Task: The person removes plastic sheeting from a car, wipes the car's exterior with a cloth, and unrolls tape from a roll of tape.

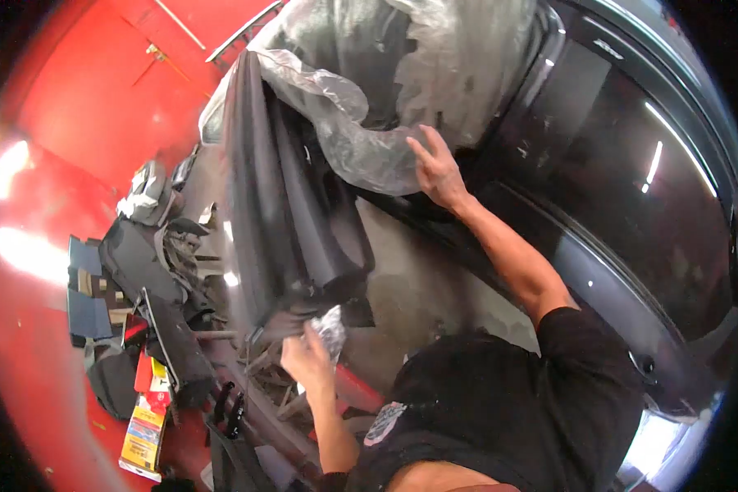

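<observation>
My right hand (pixel 440 170) is at the edge of a clear plastic sheet (pixel 361 152), two fingers pointing up and the rest closed around the film. From there the sheet sags leftward and spreads over the dark car's front. Lower down, my left hand (pixel 307 361) grips a crumpled piece of shiny plastic (pixel 330 332) between thumb and fingers. Just above it is the lower end of a long, dark car body panel (pixel 291 197), ridged along its length. The panel's top end meets the plastic sheet.
A dark car door (pixel 582 148) runs along my right side. At left, a pile of dark car parts (pixel 143 262) lies against the red wall (pixel 82 107), with a yellow and red box (pixel 145 430) near the bottom. Grey floor (pixel 418 287) shows between panel and car.
</observation>
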Demonstrator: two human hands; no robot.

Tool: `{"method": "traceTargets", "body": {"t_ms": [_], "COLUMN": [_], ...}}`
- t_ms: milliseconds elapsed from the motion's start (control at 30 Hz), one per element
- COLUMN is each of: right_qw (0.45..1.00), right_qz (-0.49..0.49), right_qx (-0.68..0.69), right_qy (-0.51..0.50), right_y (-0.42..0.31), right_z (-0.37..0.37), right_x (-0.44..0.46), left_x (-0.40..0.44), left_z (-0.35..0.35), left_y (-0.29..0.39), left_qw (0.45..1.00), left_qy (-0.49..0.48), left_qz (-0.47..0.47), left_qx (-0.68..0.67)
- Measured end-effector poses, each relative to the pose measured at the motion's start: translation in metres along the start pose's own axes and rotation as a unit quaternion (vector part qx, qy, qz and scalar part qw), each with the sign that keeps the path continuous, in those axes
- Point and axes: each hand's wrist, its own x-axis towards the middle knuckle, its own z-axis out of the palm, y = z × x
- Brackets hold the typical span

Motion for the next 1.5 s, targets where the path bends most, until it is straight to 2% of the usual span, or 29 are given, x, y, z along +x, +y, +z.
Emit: {"method": "traceTargets", "body": {"t_ms": [33,67,167,200,267,433,533,567,600,667,700,800,867,933,967,1067,1133,1200,1233,1267,1333,1400,1467,1500], "right_qw": [0.997,0.992,0.975,0.975,0.973,0.980,0.982,0.983,0.969,0.961,0.954,0.935,0.917,0.910,0.913,0.897,0.881,0.845,0.848,0.852,0.861,0.876,0.891,0.899], "right_qz": [0.076,0.110,0.163,0.160,0.167,0.163,0.167,0.172,0.234,0.273,0.289,0.338,0.373,0.383,0.374,0.401,0.434,0.490,0.485,0.480,0.476,0.460,0.436,0.418], "right_qx": [0.005,0.008,0.070,0.051,0.082,0.072,0.056,0.040,0.067,0.052,0.079,0.105,0.137,0.154,0.158,0.183,0.174,0.185,0.192,0.195,0.171,0.142,0.125,0.116], "right_qy": [0.018,0.054,0.134,0.144,0.141,0.084,0.063,0.055,0.046,0.000,0.001,-0.029,-0.037,-0.044,-0.047,-0.045,-0.068,-0.106,-0.094,-0.080,-0.050,-0.019,0.029,0.056], "right_y": [-0.007,0.001,0.026,0.033,0.030,0.023,0.009,0.006,-0.007,-0.012,-0.020,-0.031,-0.041,-0.046,-0.043,-0.057,-0.065,-0.073,-0.077,-0.084,-0.103,-0.113,-0.116,-0.114], "right_z": [-0.020,-0.031,-0.080,-0.096,-0.132,-0.192,-0.214,-0.218,-0.224,-0.229,-0.232,-0.235,-0.233,-0.236,-0.240,-0.232,-0.233,-0.232,-0.224,-0.216,-0.207,-0.189,-0.177,-0.176], "right_x": [-0.004,-0.012,-0.031,-0.036,-0.042,-0.086,-0.123,-0.139,-0.150,-0.186,-0.194,-0.216,-0.214,-0.213,-0.213,-0.229,-0.235,-0.241,-0.243,-0.243,-0.246,-0.239,-0.228,-0.221], "left_x": [0.004,0.010,0.021,0.023,0.026,0.042,0.061,0.072,0.084,0.102,0.116,0.146,0.167,0.179,0.178,0.167,0.154,0.129,0.111,0.089,0.036,-0.011,-0.046,-0.051], "left_z": [0.007,0.009,0.027,0.046,0.068,0.107,0.130,0.140,0.149,0.167,0.181,0.236,0.281,0.285,0.289,0.282,0.281,0.274,0.283,0.284,0.276,0.272,0.256,0.236], "left_y": [0.021,0.048,0.101,0.114,0.142,0.191,0.201,0.202,0.207,0.219,0.225,0.269,0.299,0.332,0.330,0.294,0.271,0.245,0.228,0.215,0.200,0.201,0.210,0.223], "left_qw": [0.999,0.997,0.985,0.981,0.978,0.958,0.932,0.912,0.899,0.868,0.866,0.845,0.830,0.854,0.841,0.834,0.832,0.803,0.805,0.795,0.778,0.653,0.517,0.487], "left_qy": [-0.025,-0.050,-0.127,-0.104,-0.110,-0.135,-0.222,-0.285,-0.297,-0.326,-0.353,-0.298,-0.288,-0.313,-0.296,-0.347,-0.359,-0.397,-0.389,-0.420,-0.477,-0.560,-0.567,-0.586], "left_qz": [0.011,0.022,0.099,0.144,0.164,0.197,0.182,0.146,0.168,0.208,0.203,0.336,0.385,0.380,0.393,0.340,0.339,0.267,0.251,0.212,0.079,-0.176,-0.233,-0.198], "left_qx": [-0.032,-0.061,-0.064,-0.073,-0.064,-0.158,-0.221,-0.256,-0.275,-0.312,-0.289,-0.289,-0.281,-0.170,-0.224,-0.261,-0.251,-0.356,-0.371,-0.384,-0.400,-0.479,-0.598,-0.617]}}
